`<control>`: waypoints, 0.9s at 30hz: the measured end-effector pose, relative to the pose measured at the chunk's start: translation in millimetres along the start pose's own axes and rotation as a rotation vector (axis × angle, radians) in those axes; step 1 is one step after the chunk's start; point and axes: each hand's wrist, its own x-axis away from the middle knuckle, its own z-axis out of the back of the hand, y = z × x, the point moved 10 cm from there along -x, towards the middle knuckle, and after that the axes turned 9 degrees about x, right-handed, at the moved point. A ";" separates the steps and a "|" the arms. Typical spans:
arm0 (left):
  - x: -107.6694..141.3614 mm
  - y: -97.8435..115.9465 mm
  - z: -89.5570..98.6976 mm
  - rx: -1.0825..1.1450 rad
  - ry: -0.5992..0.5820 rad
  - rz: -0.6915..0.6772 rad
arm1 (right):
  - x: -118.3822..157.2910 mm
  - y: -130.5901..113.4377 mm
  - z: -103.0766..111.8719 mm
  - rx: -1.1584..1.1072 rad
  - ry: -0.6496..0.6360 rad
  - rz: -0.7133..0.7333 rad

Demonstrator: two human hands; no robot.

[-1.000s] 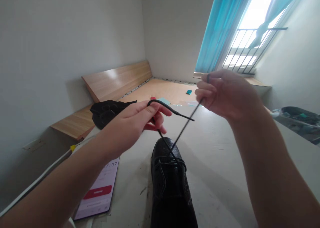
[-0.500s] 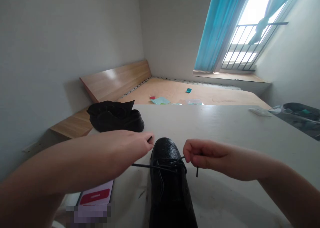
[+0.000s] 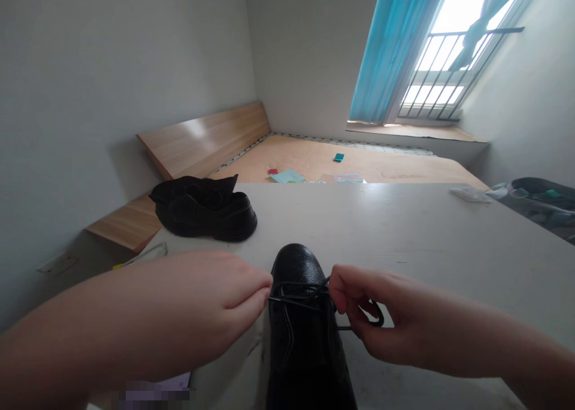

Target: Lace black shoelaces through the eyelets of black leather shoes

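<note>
A small room in a home, apparently a bedroom, seen from where I sit at a white table (image 3: 381, 230). Behind it lies what looks like a low bed platform of bare plywood (image 3: 359, 164), with no mattress, backed by a wood-grain panel (image 3: 206, 137) along the plain grey-white wall (image 3: 126, 98). Turquoise curtains (image 3: 390, 56) hang at a bright window with a metal safety railing (image 3: 458, 68) and a wooden sill (image 3: 413, 131). A wall socket plate (image 3: 56, 263) sits low down, and a few small papers (image 3: 287, 176) lie on the plywood.
</note>
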 end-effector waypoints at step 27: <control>-8.9 1.6 -23.3 -0.127 -0.002 -0.009 | -10.9 -12.4 0.6 0.025 -0.028 0.047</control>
